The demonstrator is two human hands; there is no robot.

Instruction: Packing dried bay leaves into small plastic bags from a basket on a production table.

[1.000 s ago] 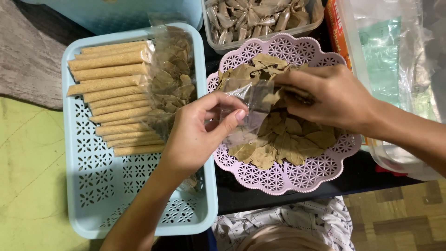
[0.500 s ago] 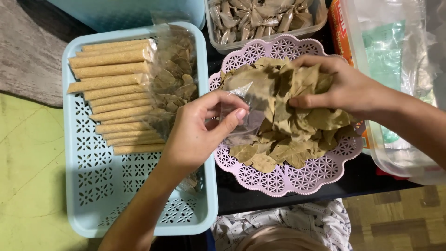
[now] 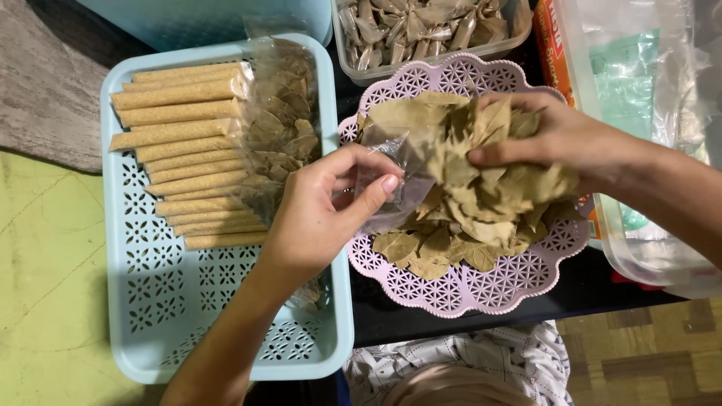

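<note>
My left hand [image 3: 320,214] pinches the mouth of a small clear plastic bag [image 3: 398,180] between thumb and fingers, just left of the pink basket's middle. My right hand [image 3: 556,139] grips a big bunch of dried bay leaves [image 3: 481,177], lifted over the pink scalloped basket [image 3: 481,289] and pressed against the bag's opening. More loose leaves lie in the basket under the bunch.
A light blue perforated tray [image 3: 150,301] at left holds a row of tan packed sticks [image 3: 180,135] and clear bags of leaves [image 3: 282,120]. A clear tub of wrapped leaves [image 3: 421,30] stands behind the basket. Clear plastic containers [image 3: 647,113] sit at right.
My right hand gathered a large bunch of leaves from the basket and raised it toward the bag. My left hand has held the bag in the same place.
</note>
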